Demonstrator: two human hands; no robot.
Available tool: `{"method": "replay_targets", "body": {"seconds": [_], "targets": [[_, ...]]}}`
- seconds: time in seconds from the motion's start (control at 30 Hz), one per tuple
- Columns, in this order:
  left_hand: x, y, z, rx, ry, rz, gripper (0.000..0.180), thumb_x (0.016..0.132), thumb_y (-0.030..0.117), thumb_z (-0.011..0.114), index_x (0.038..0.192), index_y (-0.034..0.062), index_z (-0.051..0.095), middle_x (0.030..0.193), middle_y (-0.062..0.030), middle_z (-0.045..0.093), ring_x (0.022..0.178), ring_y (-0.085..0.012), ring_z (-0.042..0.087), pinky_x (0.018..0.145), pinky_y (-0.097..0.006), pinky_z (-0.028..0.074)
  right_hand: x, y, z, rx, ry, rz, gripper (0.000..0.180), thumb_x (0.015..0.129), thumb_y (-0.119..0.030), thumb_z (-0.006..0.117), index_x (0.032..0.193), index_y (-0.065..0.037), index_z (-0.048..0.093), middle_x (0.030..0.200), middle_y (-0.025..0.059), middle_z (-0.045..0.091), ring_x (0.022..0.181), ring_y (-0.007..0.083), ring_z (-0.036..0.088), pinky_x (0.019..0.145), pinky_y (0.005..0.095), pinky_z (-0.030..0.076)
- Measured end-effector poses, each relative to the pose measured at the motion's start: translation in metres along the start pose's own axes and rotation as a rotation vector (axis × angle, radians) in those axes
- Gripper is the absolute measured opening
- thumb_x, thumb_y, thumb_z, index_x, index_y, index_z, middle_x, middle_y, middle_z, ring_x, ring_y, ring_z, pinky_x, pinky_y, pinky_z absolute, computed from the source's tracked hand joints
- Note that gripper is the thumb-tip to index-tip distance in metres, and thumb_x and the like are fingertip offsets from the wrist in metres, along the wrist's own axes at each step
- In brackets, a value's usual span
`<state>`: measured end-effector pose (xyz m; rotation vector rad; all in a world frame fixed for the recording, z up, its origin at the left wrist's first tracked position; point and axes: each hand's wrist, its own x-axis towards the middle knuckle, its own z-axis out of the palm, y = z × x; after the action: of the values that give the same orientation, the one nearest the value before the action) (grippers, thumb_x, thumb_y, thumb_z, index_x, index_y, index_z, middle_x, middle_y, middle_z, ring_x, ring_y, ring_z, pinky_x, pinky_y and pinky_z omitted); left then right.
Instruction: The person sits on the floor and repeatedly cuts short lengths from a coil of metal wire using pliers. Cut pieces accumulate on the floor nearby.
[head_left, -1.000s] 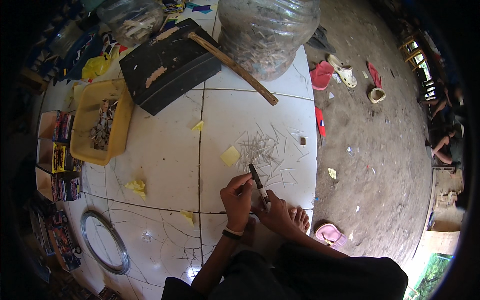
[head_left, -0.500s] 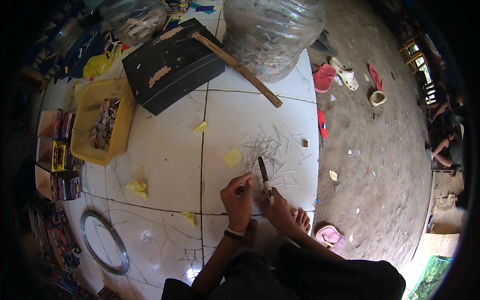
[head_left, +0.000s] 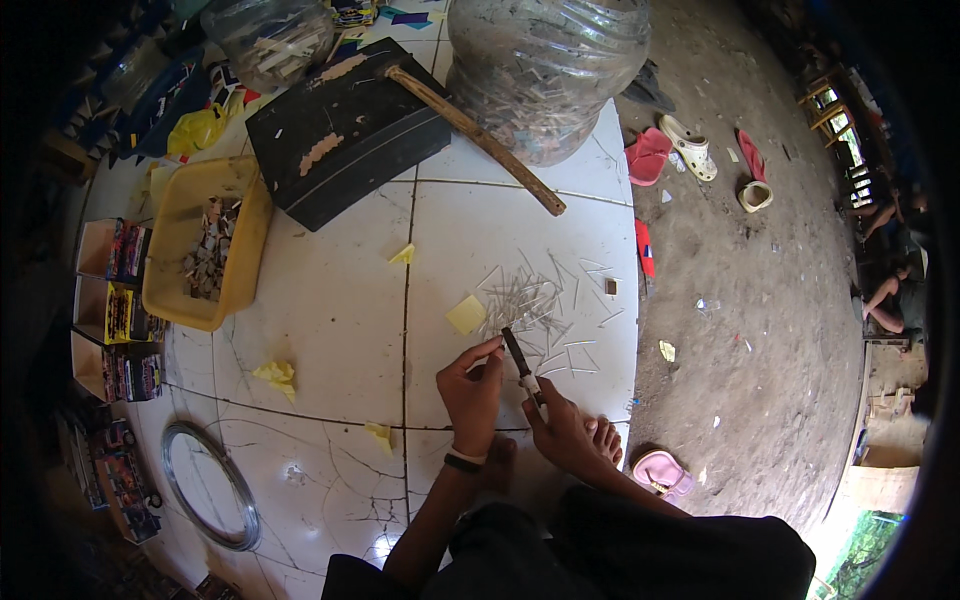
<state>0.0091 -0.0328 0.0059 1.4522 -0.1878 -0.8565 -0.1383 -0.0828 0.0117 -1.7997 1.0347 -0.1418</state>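
Note:
My right hand (head_left: 563, 428) is closed round a narrow hand tool (head_left: 517, 358) with a dark, blade-like front and a pale grip; its exact kind is unclear. Beside the tool's dark end, my left hand (head_left: 470, 395) pinches with thumb and forefinger. Whatever sits in that pinch is too small to make out. Just beyond both hands, several short, thin, pale wire-like pieces (head_left: 530, 300) lie in a loose heap on the white tiles. A yellow paper square (head_left: 466, 315) lies at the heap's left, and a small brown block (head_left: 611, 287) at its right.
A black box (head_left: 345, 135) with a wooden stick (head_left: 480, 140) across it stands ahead, beside a big clear plastic container (head_left: 545, 80). On the left are a yellow tub (head_left: 258, 230) of scraps, small boxes (head_left: 125, 310) and a wire coil (head_left: 170, 480). Footwear (head_left: 690, 147) lies on the floor at right.
The tool in my right hand has shifted slightly left and nearer to me, its dark end now close to my left fingertips. My left hand has barely moved.

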Motion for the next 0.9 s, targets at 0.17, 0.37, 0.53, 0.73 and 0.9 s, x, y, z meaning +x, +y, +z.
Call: {"method": "replay_targets", "body": {"seconds": [0.17, 0.37, 0.53, 0.73, 0.9], "targets": [[-0.011, -0.001, 0.0, 0.198, -0.014, -0.004, 0.017, 0.094, 0.0, 0.069, 0.109, -0.0031, 0.076, 0.089, -0.0023, 0.071, 0.068, -0.0038, 0.054, 0.059, -0.021, 0.043, 0.013, -0.002, -0.007, 0.0, 0.09, 0.046, 0.041, 0.1, -0.013, 0.061, 0.135, 0.003, 0.048, 0.101, 0.0279, 0.069, 0.1, 0.0514, 0.065, 0.081, 0.0535, 0.051], [-0.01, -0.007, -0.005, 0.174, -0.004, 0.091, 0.018, 0.095, -0.001, 0.068, 0.111, -0.0024, 0.076, 0.092, -0.0022, 0.073, 0.07, -0.0035, 0.055, 0.061, -0.021, 0.044, 0.011, 0.0, -0.004, 0.008, 0.052, 0.0, 0.042, 0.1, -0.011, 0.06, 0.138, 0.003, 0.047, 0.111, 0.0296, 0.065, 0.102, 0.0481, 0.065, 0.085, 0.0504, 0.051], [-0.009, -0.011, -0.005, 0.134, -0.003, 0.101, 0.018, 0.095, -0.002, 0.067, 0.111, -0.003, 0.075, 0.091, -0.0021, 0.072, 0.071, -0.0034, 0.055, 0.062, -0.021, 0.044, 0.002, 0.0, 0.002, 0.022, -0.008, -0.1, 0.045, 0.1, -0.008, 0.06, 0.141, 0.002, 0.046, 0.118, 0.0303, 0.063, 0.107, 0.0471, 0.064, 0.089, 0.0504, 0.051], [-0.007, -0.011, -0.006, 0.125, -0.018, 0.089, 0.019, 0.095, -0.002, 0.067, 0.111, -0.0038, 0.075, 0.091, -0.0012, 0.072, 0.072, -0.0032, 0.055, 0.062, -0.021, 0.044, 0.001, 0.004, 0.005, 0.02, -0.021, -0.087, 0.048, 0.099, -0.006, 0.06, 0.143, 0.002, 0.043, 0.122, 0.0313, 0.061, 0.108, 0.0482, 0.063, 0.09, 0.052, 0.05], [-0.007, -0.011, -0.005, 0.095, -0.019, 0.047, 0.018, 0.095, -0.001, 0.068, 0.112, -0.0043, 0.075, 0.091, -0.0013, 0.071, 0.072, -0.003, 0.055, 0.063, -0.02, 0.043, 0.0, 0.008, 0.012, 0.034, -0.011, -0.076, 0.049, 0.098, -0.005, 0.059, 0.143, 0.002, 0.043, 0.124, 0.0326, 0.06, 0.109, 0.0502, 0.062, 0.091, 0.0526, 0.05]]}}
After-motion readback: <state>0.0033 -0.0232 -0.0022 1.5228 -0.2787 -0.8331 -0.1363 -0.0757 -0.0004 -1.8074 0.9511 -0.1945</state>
